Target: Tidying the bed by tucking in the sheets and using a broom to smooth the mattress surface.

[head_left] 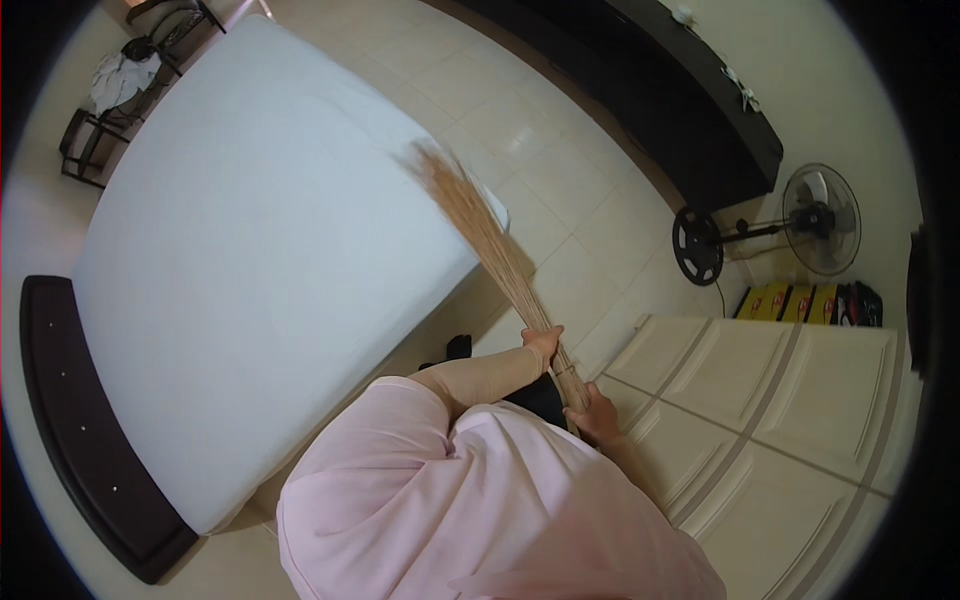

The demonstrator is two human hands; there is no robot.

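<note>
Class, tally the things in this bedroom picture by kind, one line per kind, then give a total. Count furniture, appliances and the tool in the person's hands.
Beds: 1
Straw brooms: 1
Standing fans: 1
White plastic drawer cabinets: 1
Dark long cabinets: 1
Metal racks: 1
Total: 6

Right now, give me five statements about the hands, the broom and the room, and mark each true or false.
1. Both hands grip the straw broom. True: the left hand holds it higher up, the right hand at its bound end.
2. The broom's bristle tips are over the corner of the white mattress. True.
3. The mattress is covered with a patterned blanket. False: its surface is bare and plain white.
4. The standing fan is on the bed. False: it stands on the tiled floor by the wall.
5. The left hand is empty. False: it is closed around the broom.
</note>
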